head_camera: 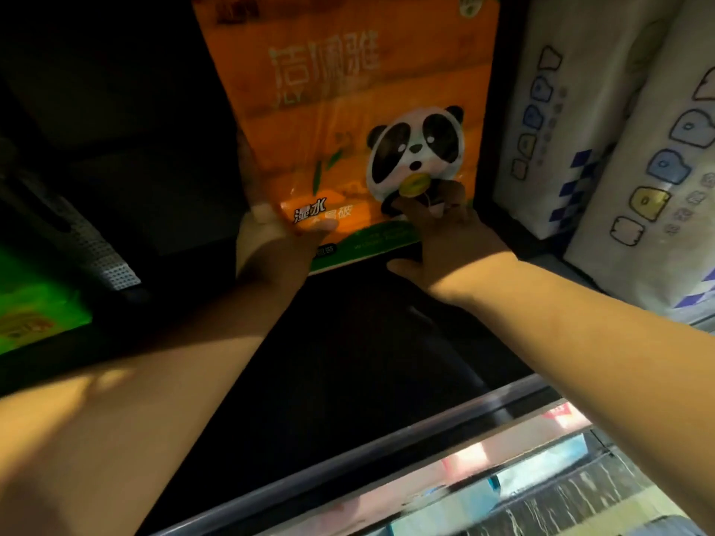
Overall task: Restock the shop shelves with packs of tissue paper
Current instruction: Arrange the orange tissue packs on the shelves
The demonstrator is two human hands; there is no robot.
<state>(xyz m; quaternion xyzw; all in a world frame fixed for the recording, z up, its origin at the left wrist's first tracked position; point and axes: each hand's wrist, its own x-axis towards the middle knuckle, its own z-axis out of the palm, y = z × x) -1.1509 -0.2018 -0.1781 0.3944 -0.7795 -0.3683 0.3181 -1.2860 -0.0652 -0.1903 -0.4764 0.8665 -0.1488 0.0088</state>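
A large orange tissue pack (pixel 340 110) with a panda picture and white lettering stands upright in a dark shelf bay. Both my arms reach in to its lower end. My left hand (pixel 271 234) grips the pack's lower left corner, thumb lying across the front. My right hand (pixel 445 230) holds the lower right corner, fingers curled onto the front just under the panda. The pack's bottom edge sits at or just above the dark shelf floor (pixel 348 323); contact is not visible.
White tissue packs (pixel 619 160) with pastel lettering fill the bay on the right, close beside the orange pack. A green pack (pixel 35 315) lies at the left. A perforated metal bracket (pixel 104 261) runs along the left. The shelf's front rail (pixel 387 439) crosses below my arms.
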